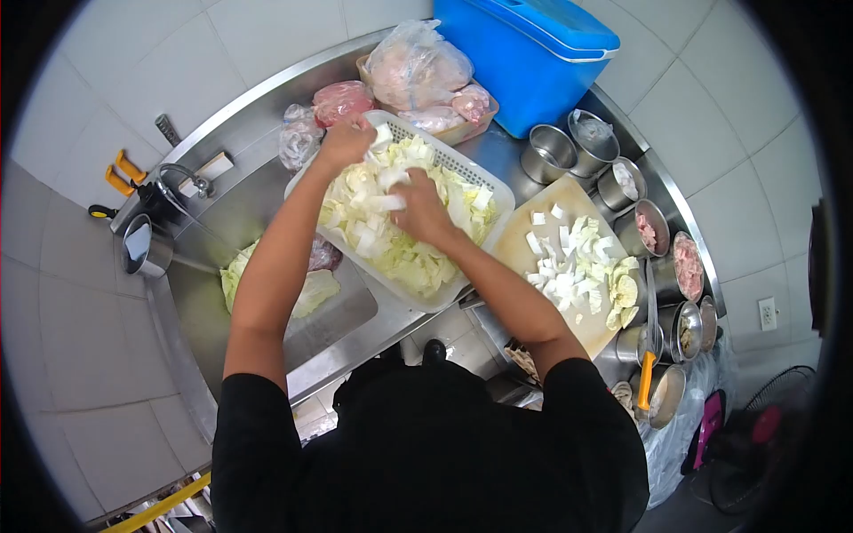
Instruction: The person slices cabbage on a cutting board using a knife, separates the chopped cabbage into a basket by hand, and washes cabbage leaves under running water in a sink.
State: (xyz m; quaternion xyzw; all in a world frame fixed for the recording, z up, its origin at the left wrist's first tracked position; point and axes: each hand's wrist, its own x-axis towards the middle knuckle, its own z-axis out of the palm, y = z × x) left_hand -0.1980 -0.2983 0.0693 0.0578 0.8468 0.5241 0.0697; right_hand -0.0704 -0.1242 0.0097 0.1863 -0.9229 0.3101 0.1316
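A white perforated basket (508, 197) holds a heap of chopped napa cabbage (426, 258), pale green and white. Near the basket's far-left corner is my left hand (348, 142), its fingers curled in; a white cabbage piece shows beside the fingertips, but what they grip is hidden. My right hand (419, 206) is over the middle of the heap, fingers closed around white cabbage pieces, slightly blurred. To the right, a cutting board (524, 226) carries more cut cabbage (577, 266).
A sink (200, 293) with cabbage leaves and a faucet (203, 186) lies left. Bagged meat (418, 67) and a blue cooler (533, 62) stand behind. Metal containers (549, 153) line the right edge, where an orange-handled knife (647, 377) rests across some.
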